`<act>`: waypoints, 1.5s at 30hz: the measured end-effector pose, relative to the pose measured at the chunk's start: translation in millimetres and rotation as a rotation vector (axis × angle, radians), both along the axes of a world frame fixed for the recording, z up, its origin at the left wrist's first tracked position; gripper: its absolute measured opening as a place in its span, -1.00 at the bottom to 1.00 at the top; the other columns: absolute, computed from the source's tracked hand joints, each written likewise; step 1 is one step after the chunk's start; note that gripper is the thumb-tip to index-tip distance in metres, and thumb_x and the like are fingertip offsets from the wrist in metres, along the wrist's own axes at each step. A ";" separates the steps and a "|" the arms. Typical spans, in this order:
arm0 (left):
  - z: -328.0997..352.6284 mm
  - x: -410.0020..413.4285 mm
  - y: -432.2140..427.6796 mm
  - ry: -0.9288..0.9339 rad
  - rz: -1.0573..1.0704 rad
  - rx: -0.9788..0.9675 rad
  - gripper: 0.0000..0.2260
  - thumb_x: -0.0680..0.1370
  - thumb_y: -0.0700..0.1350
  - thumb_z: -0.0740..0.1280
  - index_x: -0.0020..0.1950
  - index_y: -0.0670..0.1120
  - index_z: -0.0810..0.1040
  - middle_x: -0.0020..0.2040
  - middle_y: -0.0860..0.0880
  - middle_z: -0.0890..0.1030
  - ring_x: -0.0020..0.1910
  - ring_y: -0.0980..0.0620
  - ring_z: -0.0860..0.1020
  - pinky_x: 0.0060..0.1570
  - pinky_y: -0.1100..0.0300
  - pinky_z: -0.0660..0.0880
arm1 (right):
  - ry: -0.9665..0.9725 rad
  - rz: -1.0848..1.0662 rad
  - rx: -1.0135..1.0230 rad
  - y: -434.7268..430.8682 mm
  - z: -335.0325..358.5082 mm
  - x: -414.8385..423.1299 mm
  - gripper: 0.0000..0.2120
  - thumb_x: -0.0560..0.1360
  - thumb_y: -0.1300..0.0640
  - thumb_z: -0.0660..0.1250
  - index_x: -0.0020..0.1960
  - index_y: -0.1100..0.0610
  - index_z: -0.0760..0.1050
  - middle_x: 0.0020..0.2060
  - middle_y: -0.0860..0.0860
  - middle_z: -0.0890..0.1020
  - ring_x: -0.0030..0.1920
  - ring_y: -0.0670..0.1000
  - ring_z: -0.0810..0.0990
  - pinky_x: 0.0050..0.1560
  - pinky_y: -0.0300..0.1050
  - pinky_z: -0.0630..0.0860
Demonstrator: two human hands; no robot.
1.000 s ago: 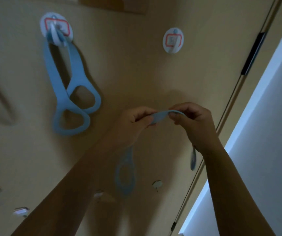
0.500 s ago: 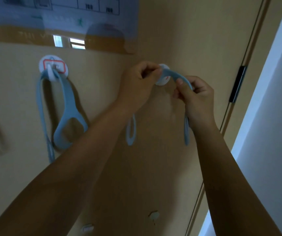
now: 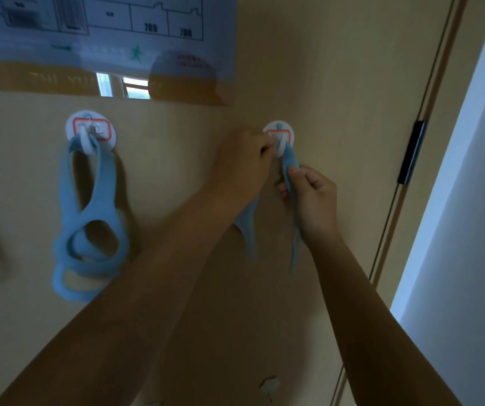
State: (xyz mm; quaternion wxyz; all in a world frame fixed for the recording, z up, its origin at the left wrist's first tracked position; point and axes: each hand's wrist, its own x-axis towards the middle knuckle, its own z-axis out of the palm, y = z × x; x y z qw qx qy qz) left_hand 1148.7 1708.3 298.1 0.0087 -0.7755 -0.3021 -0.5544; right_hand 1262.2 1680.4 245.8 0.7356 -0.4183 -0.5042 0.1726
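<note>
The blue strap (image 3: 289, 161) is draped over the top of a round white hook (image 3: 282, 131) stuck to the door (image 3: 338, 68), near the middle of the view. Its two ends hang down from the hook. One runs toward 7 o'clock behind the left wrist, and the other drops toward 6 o'clock past the right wrist. Both ends are blurred.

The left hand (image 3: 244, 165) sits at 9 o'clock of the hook, fingers curled tight and fingertips right at the hook's front. It grips the strap's left run where that meets the hook. The contact itself is partly hidden by the knuckles.

The right hand (image 3: 313, 194) is at 5 o'clock of the hook, just below it. Its thumb and forefinger pinch the strap's right run, and the other fingers are folded in.

Well out at 9 o'clock, the other hook (image 3: 90, 131), of the same kind, carries a second blue strap (image 3: 88, 218), which hangs free with its looped ends overlapping at the bottom.

At 11 o'clock a glossy floor plan (image 3: 103, 39) is fixed to the door and reflects a window.

At 3 o'clock a dark hinge (image 3: 411, 152) sits on the door's edge, next to the pale wall (image 3: 469, 200).

Far down at 6 o'clock there is a small white fitting (image 3: 269, 384) on the door.
</note>
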 end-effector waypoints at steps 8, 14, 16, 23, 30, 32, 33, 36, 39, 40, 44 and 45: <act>-38.2 -12.1 -13.2 -0.065 -0.132 -0.160 -0.70 0.46 -0.12 0.36 0.18 -0.13 0.55 -0.06 -0.13 0.64 -0.09 -0.06 0.58 -0.01 0.03 0.51 | -0.181 -0.223 0.005 -13.4 -26.6 -5.2 -0.80 0.50 0.21 0.24 0.06 0.10 0.58 -0.15 0.01 0.63 -0.20 -0.24 0.57 -0.13 -0.32 0.50; -56.9 -32.3 -19.5 -0.134 -0.090 -0.249 -0.64 0.48 0.03 0.35 0.22 -0.07 0.52 0.00 -0.02 0.61 -0.10 0.07 0.55 0.00 0.12 0.52 | -0.254 -0.429 0.056 -31.7 -35.4 -19.5 -0.55 0.40 0.22 0.22 0.28 0.23 0.42 0.14 0.08 0.47 0.19 0.02 0.44 0.26 -0.07 0.40; -56.6 -46.4 -25.4 -0.187 -0.069 -0.216 -0.65 0.45 0.03 0.33 0.19 -0.07 0.55 -0.09 0.04 0.60 -0.18 0.15 0.54 -0.03 0.16 0.52 | -0.290 -0.498 0.157 -38.1 -33.2 -31.9 -0.60 0.39 0.25 0.22 0.22 0.27 0.44 0.10 0.15 0.48 0.17 0.06 0.45 0.20 -0.13 0.39; -49.4 -127.5 -34.7 -0.400 0.115 -0.032 -0.83 0.46 -0.13 0.29 0.01 -0.01 0.59 -0.31 0.14 0.47 -0.38 0.30 0.41 -0.25 0.44 0.35 | -0.319 -0.190 0.203 -21.3 -24.9 -117.5 -0.77 0.41 0.19 0.28 0.03 0.21 0.54 -0.12 -0.01 0.51 -0.11 -0.11 0.50 -0.06 -0.27 0.45; -52.7 -188.6 -30.2 -0.419 0.408 -0.021 -0.78 0.46 -0.17 0.29 0.10 -0.11 0.53 -0.02 -0.03 0.45 0.00 -0.06 0.50 0.07 0.12 0.43 | -0.203 0.147 0.065 7.5 4.3 -212.7 -0.87 0.45 0.06 0.34 -0.05 0.09 0.51 -0.14 0.06 0.63 -0.14 0.00 0.59 -0.06 -0.11 0.51; -48.4 -198.3 -25.1 -0.373 0.422 -0.103 -0.75 0.45 -0.11 0.34 0.12 -0.06 0.52 0.02 -0.01 0.50 0.06 -0.02 0.50 0.11 0.12 0.43 | -0.166 0.126 0.047 12.7 9.2 -219.5 -0.87 0.45 0.05 0.36 -0.09 0.09 0.46 -0.22 0.01 0.61 -0.20 -0.03 0.58 -0.12 -0.10 0.51; -46.7 -201.1 -22.4 -0.343 0.404 -0.154 -0.74 0.43 -0.06 0.36 0.11 -0.02 0.52 0.02 0.01 0.55 0.04 0.02 0.52 0.11 0.13 0.45 | -0.166 0.096 0.048 14.2 10.1 -220.0 -0.87 0.45 0.06 0.36 -0.11 0.08 0.43 -0.25 -0.02 0.60 -0.23 -0.05 0.57 -0.14 -0.10 0.51; -42.2 -202.4 -21.6 -0.318 0.317 -0.211 -0.79 0.44 -0.03 0.33 0.05 0.00 0.59 -0.09 0.04 0.66 -0.07 0.06 0.62 0.05 0.08 0.53 | -0.196 0.024 0.058 17.4 8.4 -217.3 -0.92 0.49 0.12 0.28 -0.16 0.05 0.40 -0.32 -0.08 0.54 -0.30 -0.07 0.53 -0.20 -0.11 0.47; -32.6 -203.3 -22.6 -0.275 0.339 -0.113 -0.73 0.47 -0.02 0.20 0.06 -0.03 0.61 -0.06 -0.04 0.68 -0.05 0.01 0.61 0.01 0.05 0.52 | -0.222 -0.066 0.089 18.5 4.2 -212.8 -0.87 0.50 0.17 0.25 -0.23 0.06 0.41 -0.38 -0.06 0.50 -0.32 -0.04 0.49 -0.22 -0.08 0.42; -27.9 -204.5 -21.6 -0.274 0.338 -0.096 -0.72 0.48 -0.03 0.18 0.07 -0.03 0.62 -0.06 -0.05 0.68 -0.05 0.00 0.60 0.01 0.04 0.51 | -0.219 -0.073 0.094 18.5 2.5 -211.9 -0.85 0.50 0.17 0.25 -0.24 0.06 0.41 -0.41 -0.09 0.47 -0.35 -0.06 0.46 -0.24 -0.11 0.39; -15.4 -205.1 -19.9 -0.243 0.312 -0.099 -0.72 0.51 -0.02 0.18 0.00 -0.07 0.65 -0.12 -0.09 0.67 -0.12 0.02 0.58 -0.05 0.08 0.50 | -0.197 -0.071 0.079 16.5 -9.2 -210.2 -0.85 0.52 0.16 0.24 -0.23 0.04 0.43 -0.47 -0.14 0.42 -0.43 -0.15 0.39 -0.28 -0.18 0.34; -16.1 -205.5 -20.1 -0.230 0.313 -0.109 -0.72 0.50 0.00 0.19 -0.03 -0.08 0.66 -0.19 -0.07 0.67 -0.18 0.04 0.58 -0.10 0.10 0.49 | -0.195 -0.071 0.077 14.9 -12.3 -210.7 -0.85 0.52 0.16 0.24 -0.23 0.05 0.44 -0.47 -0.14 0.42 -0.43 -0.15 0.39 -0.28 -0.16 0.35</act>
